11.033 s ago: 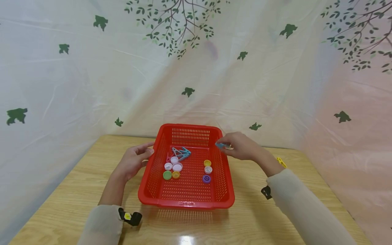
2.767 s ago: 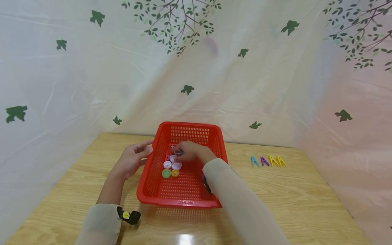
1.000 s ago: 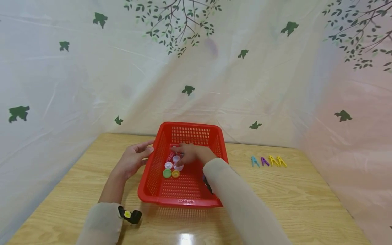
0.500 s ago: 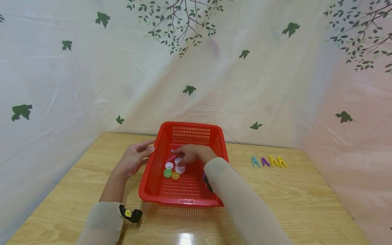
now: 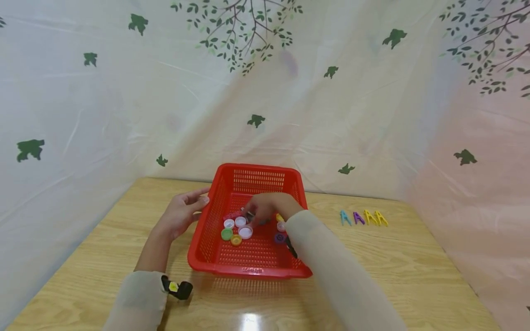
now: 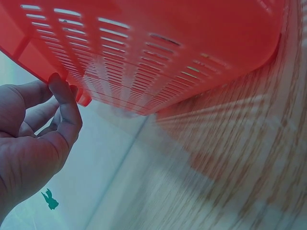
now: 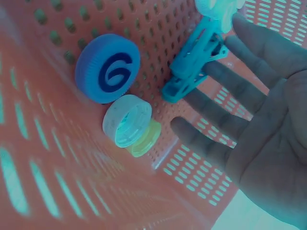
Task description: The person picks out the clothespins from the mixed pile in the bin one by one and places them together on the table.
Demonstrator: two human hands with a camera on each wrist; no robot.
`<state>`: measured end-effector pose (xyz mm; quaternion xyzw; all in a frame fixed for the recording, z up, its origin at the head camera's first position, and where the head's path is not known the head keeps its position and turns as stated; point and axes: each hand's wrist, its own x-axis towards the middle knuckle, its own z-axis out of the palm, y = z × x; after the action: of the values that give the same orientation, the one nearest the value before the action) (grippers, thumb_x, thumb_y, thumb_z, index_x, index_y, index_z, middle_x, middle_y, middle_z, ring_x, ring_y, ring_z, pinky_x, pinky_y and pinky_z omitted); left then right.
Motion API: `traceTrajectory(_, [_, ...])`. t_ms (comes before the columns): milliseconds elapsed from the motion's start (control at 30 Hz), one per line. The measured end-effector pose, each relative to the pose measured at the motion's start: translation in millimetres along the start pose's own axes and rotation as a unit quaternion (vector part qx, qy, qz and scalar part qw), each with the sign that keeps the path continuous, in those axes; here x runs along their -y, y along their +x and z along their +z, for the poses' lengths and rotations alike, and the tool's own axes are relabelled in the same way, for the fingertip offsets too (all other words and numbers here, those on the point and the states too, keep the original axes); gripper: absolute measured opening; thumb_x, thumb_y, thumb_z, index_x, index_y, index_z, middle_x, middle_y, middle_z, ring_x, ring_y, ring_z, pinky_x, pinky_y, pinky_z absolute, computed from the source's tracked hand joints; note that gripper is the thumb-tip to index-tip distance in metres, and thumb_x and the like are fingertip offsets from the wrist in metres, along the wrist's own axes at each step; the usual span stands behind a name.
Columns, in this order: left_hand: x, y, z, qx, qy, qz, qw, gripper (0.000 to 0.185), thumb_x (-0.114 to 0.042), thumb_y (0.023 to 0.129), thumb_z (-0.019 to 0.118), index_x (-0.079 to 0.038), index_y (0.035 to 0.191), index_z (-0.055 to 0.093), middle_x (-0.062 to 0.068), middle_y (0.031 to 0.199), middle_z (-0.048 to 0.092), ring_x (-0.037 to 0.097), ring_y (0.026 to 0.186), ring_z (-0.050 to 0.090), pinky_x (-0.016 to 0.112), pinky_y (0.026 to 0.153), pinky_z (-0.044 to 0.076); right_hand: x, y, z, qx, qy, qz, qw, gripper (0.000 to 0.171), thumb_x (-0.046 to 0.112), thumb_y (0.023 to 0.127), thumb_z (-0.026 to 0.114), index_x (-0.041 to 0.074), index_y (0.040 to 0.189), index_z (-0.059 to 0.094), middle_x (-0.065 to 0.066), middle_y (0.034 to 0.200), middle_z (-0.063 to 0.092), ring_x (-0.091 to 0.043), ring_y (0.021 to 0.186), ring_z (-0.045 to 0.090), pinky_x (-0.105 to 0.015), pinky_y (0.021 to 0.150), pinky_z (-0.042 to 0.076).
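Note:
A red mesh basket stands on the wooden table. My left hand rests against its left rim, and the left wrist view shows those fingertips touching the rim's edge. Inside the basket my right hand has straight, spread fingers whose tips touch a clothespin lying on the mesh floor. Beside that hand lie a purple swirl cap, a white cap and a yellow cap. More caps and a pink clothespin sit to its left.
A blue clothespin, a purple one and two yellow ones lie in a row on the table right of the basket. A leaf-printed sheet hangs close behind and around the table.
My right hand has shifted rightward inside the basket, uncovering the caps by the right wall. The left group of caps got nudged about. The left hand stays on the rim.

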<state>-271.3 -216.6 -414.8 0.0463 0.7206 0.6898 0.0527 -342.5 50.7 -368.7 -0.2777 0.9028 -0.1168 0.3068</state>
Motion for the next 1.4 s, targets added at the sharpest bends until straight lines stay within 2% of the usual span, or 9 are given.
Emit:
traceTrajectory(100, [-0.2,-0.4,0.6,0.002,0.0,0.0,1.0,0.058,-0.032,0.1,0.067,-0.015,0.153,0.049,0.017,0.138,0.059,0.03,0.116,0.065,0.039,0.094,0.057,-1.7,-2.9,-0.5,-0.007,-0.006,-0.001,1.0,0.048,0.026,0.091,0.08,0.03,0.138,0.067,0.007,0.118,0.064,-0.018,0.109,0.059,-0.04,0.099,0.054])
traceTrajectory(233, [-0.2,-0.2,1.1,0.001,-0.002,-0.003,1.0,0.058,-0.031,0.1,0.068,-0.016,0.153,0.05,0.017,0.138,0.059,0.031,0.117,0.065,0.039,0.094,0.057,-1.9,-4.0,1.0,-0.037,0.005,-0.002,0.999,0.046,0.025,0.09,0.08,0.028,0.134,0.069,0.006,0.118,0.067,-0.018,0.107,0.06,-0.04,0.097,0.056])
traceTrajectory(400, [-0.8,-0.3,1.3,-0.001,0.0,-0.004,1.0,0.056,-0.031,0.1,0.067,-0.016,0.152,0.051,0.017,0.138,0.059,0.031,0.117,0.065,0.04,0.094,0.057,-2.5,2.4,4.4,-0.083,0.023,0.019,0.996,0.047,0.023,0.089,0.082,0.021,0.134,0.068,0.005,0.116,0.068,-0.018,0.104,0.062,-0.041,0.097,0.056])
traceTrajectory(600, [-0.8,-0.3,1.2,-0.002,0.001,-0.005,1.0,0.056,-0.03,0.1,0.067,-0.017,0.152,0.051,0.017,0.138,0.059,0.032,0.117,0.064,0.04,0.094,0.057,-4.5,11.1,10.9,-0.108,0.049,0.039,0.992,0.048,0.024,0.085,0.086,0.022,0.13,0.069,0.005,0.11,0.069,-0.018,0.099,0.064,-0.043,0.096,0.057])
traceTrajectory(767, [-1.1,0.2,1.5,-0.005,0.0,-0.006,1.0,0.055,-0.029,0.1,0.067,-0.017,0.152,0.051,0.017,0.138,0.059,0.032,0.117,0.064,0.039,0.094,0.058,-7.8,15.0,14.0,-0.114,0.082,0.051,0.989,0.04,0.025,0.084,0.087,0.024,0.121,0.073,0.005,0.103,0.069,-0.019,0.095,0.066,-0.042,0.091,0.059])
traceTrajectory(933, [-1.5,0.2,1.3,-0.003,-0.002,-0.005,1.0,0.056,-0.03,0.1,0.067,-0.017,0.152,0.051,0.017,0.139,0.059,0.032,0.118,0.064,0.039,0.094,0.058,-9.1,15.5,15.2,-0.113,0.111,0.059,0.986,0.039,0.023,0.082,0.088,0.025,0.118,0.072,0.005,0.104,0.069,-0.019,0.095,0.066,-0.044,0.09,0.06])
traceTrajectory(1400, [-2.4,-0.5,1.6,-0.007,0.001,-0.009,0.9999,0.055,-0.03,0.1,0.067,-0.018,0.152,0.051,0.016,0.138,0.059,0.032,0.117,0.064,0.039,0.094,0.058,-10.2,16.5,15.6,-0.1,0.112,0.035,0.988,0.036,0.022,0.084,0.086,0.02,0.118,0.073,0.004,0.105,0.07,-0.019,0.099,0.065,-0.043,0.095,0.057])
